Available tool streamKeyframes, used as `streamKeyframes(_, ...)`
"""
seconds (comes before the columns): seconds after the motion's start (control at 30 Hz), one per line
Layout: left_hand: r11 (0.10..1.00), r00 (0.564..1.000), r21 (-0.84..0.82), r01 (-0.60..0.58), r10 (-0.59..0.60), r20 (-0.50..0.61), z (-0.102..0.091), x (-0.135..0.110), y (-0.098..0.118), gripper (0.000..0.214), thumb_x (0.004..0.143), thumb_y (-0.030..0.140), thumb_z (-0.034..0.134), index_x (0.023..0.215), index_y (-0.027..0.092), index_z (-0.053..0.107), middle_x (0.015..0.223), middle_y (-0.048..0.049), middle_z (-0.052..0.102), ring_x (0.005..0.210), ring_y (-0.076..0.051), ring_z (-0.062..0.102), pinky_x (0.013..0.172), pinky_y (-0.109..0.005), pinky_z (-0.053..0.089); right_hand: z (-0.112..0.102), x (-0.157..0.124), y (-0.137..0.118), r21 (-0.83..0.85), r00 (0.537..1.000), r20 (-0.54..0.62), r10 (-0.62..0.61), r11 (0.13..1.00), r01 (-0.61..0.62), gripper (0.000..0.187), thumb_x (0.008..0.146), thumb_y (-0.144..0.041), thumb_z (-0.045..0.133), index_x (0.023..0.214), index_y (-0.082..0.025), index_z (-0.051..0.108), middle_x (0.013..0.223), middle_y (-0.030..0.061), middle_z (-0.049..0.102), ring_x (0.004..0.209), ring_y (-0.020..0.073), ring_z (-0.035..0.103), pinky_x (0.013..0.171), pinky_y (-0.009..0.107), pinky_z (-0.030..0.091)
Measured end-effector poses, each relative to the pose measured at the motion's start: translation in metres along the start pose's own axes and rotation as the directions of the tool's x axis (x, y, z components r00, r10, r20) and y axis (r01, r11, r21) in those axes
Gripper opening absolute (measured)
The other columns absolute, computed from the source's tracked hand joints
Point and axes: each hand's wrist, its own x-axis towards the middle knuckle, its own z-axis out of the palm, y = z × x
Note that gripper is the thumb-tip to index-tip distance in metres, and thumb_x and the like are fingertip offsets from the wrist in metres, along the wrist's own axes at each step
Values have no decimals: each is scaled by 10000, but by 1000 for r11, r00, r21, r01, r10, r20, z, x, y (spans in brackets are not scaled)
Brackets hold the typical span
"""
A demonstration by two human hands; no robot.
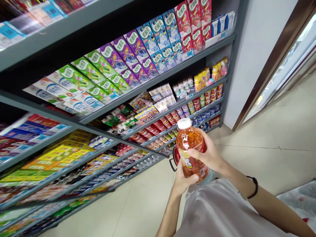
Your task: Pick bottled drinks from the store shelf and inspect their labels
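A large clear bottle of amber drink [189, 138] with a white cap is held upright in front of my body. My left hand [184, 179] grips its lower part, the thumb across the front. Higher up on the right side, my right hand [209, 153] is wrapped round the bottle, thumb over the label. The label is partly covered by my fingers. Behind the bottle, low down, shows part of a red and black object with a dark handle [174, 161], mostly hidden.
Grey store shelves [158, 82] run along the left, stacked with drink cartons [133, 46], cans [160, 125] and small bottles [184, 85]. Pale floor tiles [138, 200] lie below. A white wall post [249, 62] and a brown-framed glass opening [278, 65] stand at the right.
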Motion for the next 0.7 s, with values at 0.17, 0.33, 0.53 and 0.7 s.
streamKeyframes(0.17,992,978,64,-112,122,-171,9,7,-3,971,628,493,961,1447,212,522,1318,-161,697,1219,-372,692,1044,-489,572,2,1,7,-106,990,-140,-2,994,-13,713,818,-459,879,1399,-242,528,1345,82,677,1237,259,659,1111,410,510)
streamKeyframes(0.33,997,987,44,-60,66,-144,8,3,-1,890,612,541,956,1347,212,578,1270,-152,718,1235,-391,680,1036,-489,579,-1,1,0,-87,998,-60,11,996,-16,707,863,-483,834,1416,-235,470,1356,100,666,1224,255,660,1082,394,515)
streamKeyframes(0.53,990,987,-134,31,-51,-150,19,-5,6,873,579,571,960,1302,230,609,1270,-138,735,1159,-390,715,1042,-537,570,-13,4,-10,82,991,136,0,997,-11,584,956,-505,725,1417,-239,485,1385,94,643,1266,271,637,1085,399,507)
streamKeyframes(0.7,988,984,-145,53,-76,-162,21,-4,4,796,578,563,963,1221,207,657,1152,-120,761,1137,-387,720,1007,-531,586,-15,6,-7,153,989,143,19,987,-41,615,951,-469,749,1448,-239,471,1427,94,616,1284,257,619,1108,385,492)
